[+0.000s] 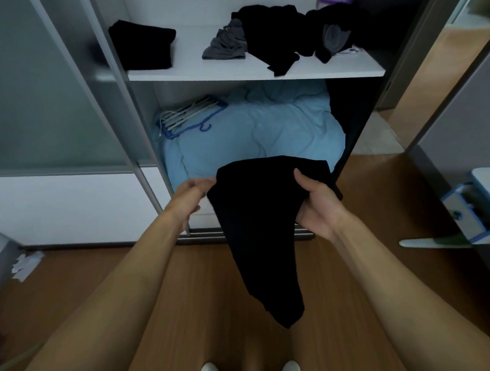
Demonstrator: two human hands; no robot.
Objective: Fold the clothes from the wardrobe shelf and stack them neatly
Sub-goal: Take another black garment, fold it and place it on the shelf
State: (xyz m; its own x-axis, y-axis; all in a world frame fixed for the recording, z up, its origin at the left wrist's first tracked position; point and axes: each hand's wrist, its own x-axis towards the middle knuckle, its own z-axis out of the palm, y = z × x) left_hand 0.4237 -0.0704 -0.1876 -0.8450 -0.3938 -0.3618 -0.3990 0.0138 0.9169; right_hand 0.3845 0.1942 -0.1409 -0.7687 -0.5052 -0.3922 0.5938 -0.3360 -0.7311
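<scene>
Item: black garment point(257, 227); held in the air before the open wardrobe, below the shelf point(255, 71) and above the wooden floor.

Right grip point(317, 201): thumb over the cloth near the upper right corner, fingers beneath; holding the garment.

Left grip point(192, 195): fingertips at the upper left corner; blurred, so I cannot tell whether it pinches or only touches.

Orientation: top edge roughly level between my two grips; long axis hanging down from it, narrowing to a loose tail that points at the floor, a little to my right.

Step, as I judge it: squaring the piece for a fold. To do it well: secure the left corner first; draw the top edge taut and level; let the tail hang straight before doubling it up.

Destination, likely: folded black piece point(143, 46) at the shelf's left; unfolded dark heap point(281, 33) at its right.
</scene>
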